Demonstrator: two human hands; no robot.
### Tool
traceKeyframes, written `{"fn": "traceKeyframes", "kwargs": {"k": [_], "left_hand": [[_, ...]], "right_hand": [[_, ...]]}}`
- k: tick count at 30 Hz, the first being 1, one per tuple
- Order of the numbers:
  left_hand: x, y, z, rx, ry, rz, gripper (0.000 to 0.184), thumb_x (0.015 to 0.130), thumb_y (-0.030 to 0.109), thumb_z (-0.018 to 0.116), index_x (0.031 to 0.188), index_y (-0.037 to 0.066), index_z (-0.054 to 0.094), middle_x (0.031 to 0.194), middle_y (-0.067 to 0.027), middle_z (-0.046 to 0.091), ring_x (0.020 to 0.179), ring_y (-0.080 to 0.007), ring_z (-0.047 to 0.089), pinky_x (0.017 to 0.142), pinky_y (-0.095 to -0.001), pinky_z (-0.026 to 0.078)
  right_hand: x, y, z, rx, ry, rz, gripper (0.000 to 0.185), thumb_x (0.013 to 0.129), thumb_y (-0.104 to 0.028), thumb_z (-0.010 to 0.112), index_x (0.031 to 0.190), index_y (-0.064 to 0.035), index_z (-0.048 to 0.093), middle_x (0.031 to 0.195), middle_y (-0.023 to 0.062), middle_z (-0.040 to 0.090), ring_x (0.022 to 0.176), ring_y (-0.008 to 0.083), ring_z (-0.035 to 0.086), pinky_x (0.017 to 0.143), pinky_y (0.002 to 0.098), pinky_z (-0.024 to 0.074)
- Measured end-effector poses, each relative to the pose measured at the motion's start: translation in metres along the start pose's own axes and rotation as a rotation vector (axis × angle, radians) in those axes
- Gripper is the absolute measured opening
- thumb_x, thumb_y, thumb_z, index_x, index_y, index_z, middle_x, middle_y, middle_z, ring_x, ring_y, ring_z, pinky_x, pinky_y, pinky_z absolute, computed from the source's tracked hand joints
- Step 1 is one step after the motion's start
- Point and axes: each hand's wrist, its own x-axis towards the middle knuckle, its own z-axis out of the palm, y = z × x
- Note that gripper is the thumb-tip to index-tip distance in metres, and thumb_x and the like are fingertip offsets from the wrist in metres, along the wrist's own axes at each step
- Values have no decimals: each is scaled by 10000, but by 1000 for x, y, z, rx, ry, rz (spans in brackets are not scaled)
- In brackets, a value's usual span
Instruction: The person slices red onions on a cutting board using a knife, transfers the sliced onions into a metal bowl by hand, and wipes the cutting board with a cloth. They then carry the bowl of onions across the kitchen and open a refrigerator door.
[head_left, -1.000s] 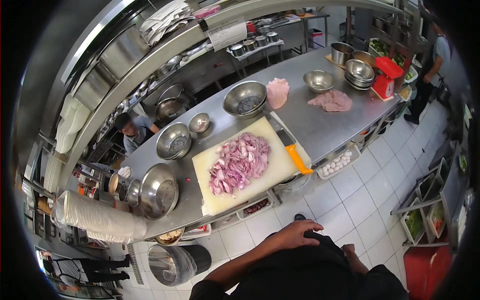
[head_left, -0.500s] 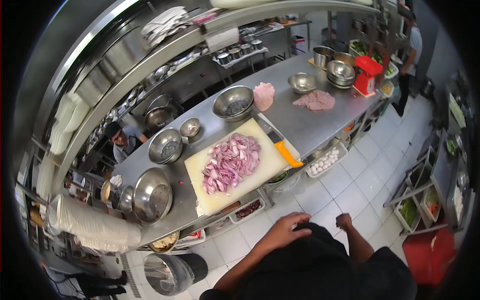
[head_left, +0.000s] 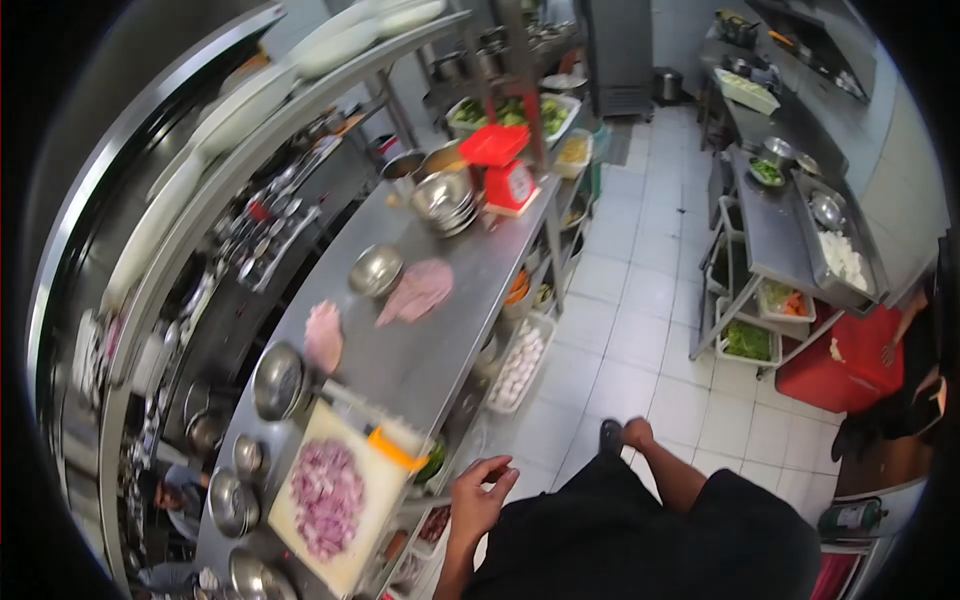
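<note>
My left hand (head_left: 482, 495) is held in the air beside the steel table, its fingers bent and apart, with nothing in it. Farther right, my right hand (head_left: 638, 432) hangs over the floor near a dark shoe (head_left: 611, 437); its fingers look curled in and nothing shows in them. Nearest my left hand, a white cutting board (head_left: 375, 505) lies on the table. Sliced purple shallots or onions (head_left: 328, 497) are heaped on it. A knife with an orange handle (head_left: 398, 448) rests at the board's far end.
Steel bowls (head_left: 280, 380) line the table's far side. Pieces of pale raw meat (head_left: 418, 290) lie beyond, before a red scale (head_left: 505, 180). A tub of white eggs or mushrooms (head_left: 520, 365) sits below. Tiled floor (head_left: 620, 300) runs toward a right-hand counter (head_left: 770, 230) and red box (head_left: 845, 360).
My view has swung right, showing more aisle and the right-hand counter. The board and table now appear farther left. Both hands remain off the table.
</note>
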Motion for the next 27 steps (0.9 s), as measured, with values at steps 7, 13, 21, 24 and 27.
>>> {"fn": "traceKeyframes", "kwargs": {"k": [7,13,21,24,27], "left_hand": [[169,65,126,88,-45,74,233,828,99,773,1037,5,729,950,-121,727,856,-208,721,783,-312,559],[285,122,246,-15,-249,205,227,850,117,762,1043,1,733,943,-121,724,858,-197,711,790,-303,554],[447,130,339,16,-470,170,228,856,108,760,1041,-21,729,940,-114,725,859,-162,705,787,-292,552],[526,123,365,-59,-438,139,233,858,108,758,1045,-28,728,946,-107,728,862,-149,698,789,-288,548],[614,158,394,-29,-424,163,225,849,137,768,1024,-1,741,899,-124,727,818,-180,714,748,-295,554]], "right_hand": [[67,135,-79,98,32,246,209,734,-178,614,774,-42,768,764,184,726,755,333,727,753,429,592],[191,142,-197,302,268,161,213,786,-233,677,844,-53,774,788,154,736,761,296,732,753,399,590],[342,95,-367,393,421,68,187,777,-209,668,869,-80,765,904,168,735,874,336,706,804,411,562],[384,130,-374,176,344,130,264,806,-283,627,880,-73,768,957,197,725,925,371,693,844,451,549],[387,159,-386,72,259,296,402,847,-419,613,868,-47,764,883,189,732,901,364,699,842,483,541]]}}
